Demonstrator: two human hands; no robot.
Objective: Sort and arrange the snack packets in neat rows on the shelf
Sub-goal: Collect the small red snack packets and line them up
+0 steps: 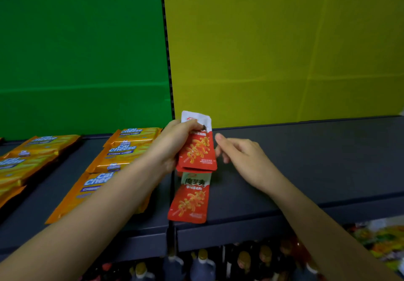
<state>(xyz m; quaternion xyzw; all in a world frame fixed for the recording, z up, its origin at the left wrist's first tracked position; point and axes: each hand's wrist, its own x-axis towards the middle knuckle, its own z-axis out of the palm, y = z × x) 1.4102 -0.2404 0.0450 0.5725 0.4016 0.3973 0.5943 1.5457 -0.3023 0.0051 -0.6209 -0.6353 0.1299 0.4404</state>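
Nearest, under the shelf [306,160] edge: dark bottles [203,263], blurred, not countable.

One flat red packet [190,202] lies on the shelf just below the left hand [172,143], its top end tucked under the held stack.

The left hand pinches the held red packets [196,151] upright, thumb across the front. At least two: a second edge shows behind the first.

The right hand [242,158] is just right of that stack, fingers loosely spread, holding nothing. Whether the fingertips touch the stack's edge, cannot tell.

Left of the left hand: orange Cal Cheese packs [118,154], two rows. Three in the nearer row; the farther row runs out of frame.

Beyond the hands: one green panel [76,51], one yellow panel [284,51].
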